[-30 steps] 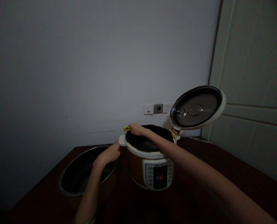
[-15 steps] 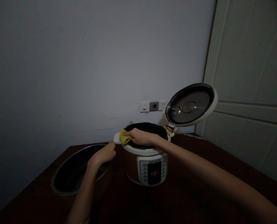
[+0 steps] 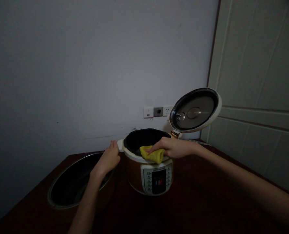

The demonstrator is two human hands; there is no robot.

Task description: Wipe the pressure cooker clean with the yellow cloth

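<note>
An electric pressure cooker (image 3: 134, 174) with a brown body and a white rim stands on the dark table, its dark inside showing. Its lid (image 3: 195, 110) is swung up to the right on a hinge. My right hand (image 3: 173, 148) is closed on a folded yellow cloth (image 3: 152, 154), pressing it over the front rim above the control panel. At the cooker's left side, the fingers of my left hand (image 3: 109, 158) are curled round the white side handle (image 3: 120, 145); the fingertips are partly hidden. My left forearm passes above a large round pot (image 3: 68, 182).
The dark red table (image 3: 195, 198) reaches back to a pale wall. Wall sockets and a switch (image 3: 158, 111) sit behind the cooker. A light panelled door (image 3: 254, 87) is at the right. The large pot takes up the table's left part.
My right hand has moved the yellow cloth along the rim from the left side to the front right. The left hand stays by the side handle. The view has shifted slightly.
</note>
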